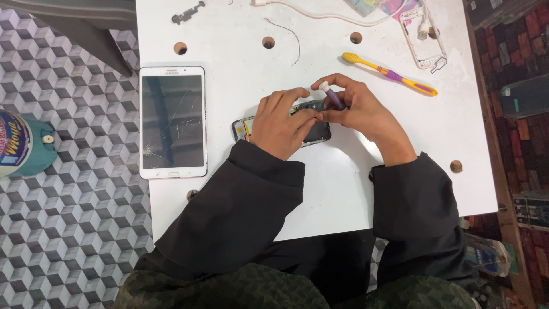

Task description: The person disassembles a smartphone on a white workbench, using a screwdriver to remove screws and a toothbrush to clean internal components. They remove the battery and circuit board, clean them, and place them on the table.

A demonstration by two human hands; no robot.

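While the left hand (280,123) presses curled on the opened phone (281,129), right hand (354,109) pinches a small tube (330,96) (white-capped), hands touching.

On the desk (343,189), a phone (311,133) lies near the middle, under both hands: the left hand (280,123) rests on its left part, the right hand (357,111) sits at its right end with a small tube (330,96) in its grip, above the phone. A tablet (172,121) lies at the desk's left edge, left of the phone. Toward the far edge lie a toothbrush (389,73), right of the hands, a phone frame (424,37) near the far right corner, a cable (331,14) and a small flex part (187,14) far left.
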